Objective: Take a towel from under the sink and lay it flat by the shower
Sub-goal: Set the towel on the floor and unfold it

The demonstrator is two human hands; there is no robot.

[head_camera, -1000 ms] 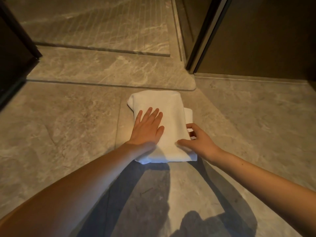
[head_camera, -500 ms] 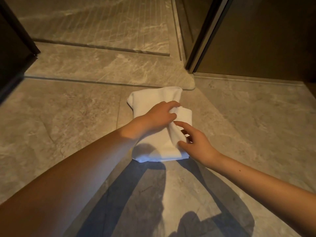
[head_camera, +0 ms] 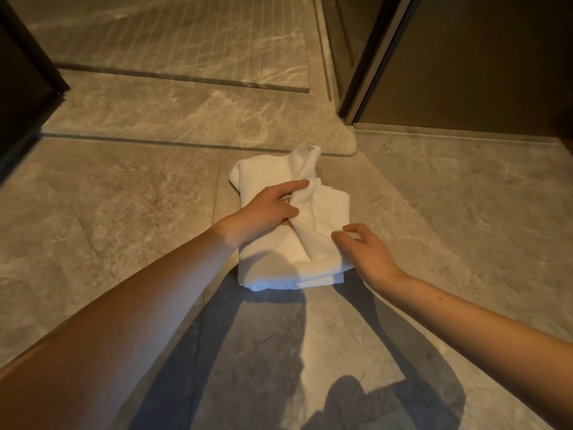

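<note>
A second ago the left hand (head_camera: pixel 266 212) lay flat, fingers spread, on the folded towel (head_camera: pixel 288 252); now it is closed on the top layer, bunching it into a raised ridge that runs toward the shower threshold. The right hand (head_camera: pixel 369 256) has let go of the towel's right edge, its fingers now loose and spread there

white folded cloth towel (head_camera: pixel 279 259): 1 | bare hands: 2 – left hand (head_camera: pixel 266 209), right hand (head_camera: pixel 369 256) | bare forearms: 2 | raised grey marble threshold step (head_camera: pixel 198 119): 1 | dark metal-edged door frame (head_camera: pixel 369 72): 1 | arm shadows on grey marble-tile floor (head_camera: pixel 124 197): 2
</note>
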